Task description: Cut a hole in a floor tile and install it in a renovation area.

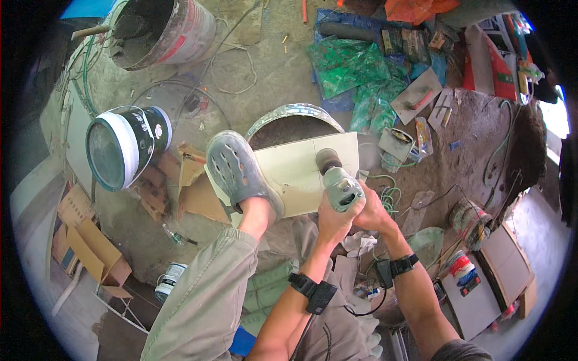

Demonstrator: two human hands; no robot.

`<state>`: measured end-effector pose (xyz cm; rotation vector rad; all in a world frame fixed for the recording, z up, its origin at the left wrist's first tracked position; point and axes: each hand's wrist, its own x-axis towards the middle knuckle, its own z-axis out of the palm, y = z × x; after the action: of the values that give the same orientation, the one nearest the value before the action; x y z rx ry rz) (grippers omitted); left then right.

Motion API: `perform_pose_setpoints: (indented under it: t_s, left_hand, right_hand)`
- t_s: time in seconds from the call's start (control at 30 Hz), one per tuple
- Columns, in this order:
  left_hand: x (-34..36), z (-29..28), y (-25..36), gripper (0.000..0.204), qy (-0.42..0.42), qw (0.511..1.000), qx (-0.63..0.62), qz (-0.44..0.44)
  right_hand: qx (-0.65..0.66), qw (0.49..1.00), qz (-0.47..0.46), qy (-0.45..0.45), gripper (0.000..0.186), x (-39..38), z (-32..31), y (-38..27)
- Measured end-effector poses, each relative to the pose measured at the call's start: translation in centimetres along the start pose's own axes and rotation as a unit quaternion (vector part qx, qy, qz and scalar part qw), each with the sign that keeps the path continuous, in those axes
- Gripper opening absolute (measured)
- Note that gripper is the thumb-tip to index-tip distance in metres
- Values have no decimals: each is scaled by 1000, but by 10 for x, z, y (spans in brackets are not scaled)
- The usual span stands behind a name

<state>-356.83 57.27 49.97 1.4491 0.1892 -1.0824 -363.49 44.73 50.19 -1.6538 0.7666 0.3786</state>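
My left hand (334,219) and my right hand (370,212) are both wrapped round a grey power tool (343,186), whose round cylindrical bit (328,157) rests on a cream tile (283,171) at pencilled cross lines, with a little haze of dust beside it. The tile lies tilted over the rim of a round bucket or tub (295,110). My left foot, in a grey clog (232,165), stands on the tile's left part.
Left are a lidded paint bucket (105,150), a dirty bucket (192,30) and cardboard boxes (93,253). Green and blue plastic sheets (343,66), trowels (415,99) and red bags (494,72) lie at upper right. Hoses, cables, cans (463,271) and boards (472,301) surround the right side.
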Motion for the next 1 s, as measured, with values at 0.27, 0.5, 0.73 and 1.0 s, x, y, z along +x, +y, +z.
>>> perform_pose_setpoints:
  t_s: [0.27, 0.5, 0.73, 1.0]
  left_hand:
    - [1, -8, 2, 64, -10, 999, -37, -30]
    - [4, -19, 8, 61, -38, 998, -21, -38]
    - [5, -26, 15, 62, -52, 997, -24, -59]
    - [5, -22, 31, 54, -46, 996, -11, -70]
  right_hand:
    - [-23, 999, 29, 2, 60, -3, 8, -6]
    - [-32, 996, 78, 21, 62, -4, 13, -24]
    - [-24, 995, 79, 46, 61, -5, 20, -26]
    - [-34, 992, 112, 39, 63, -3, 15, -40]
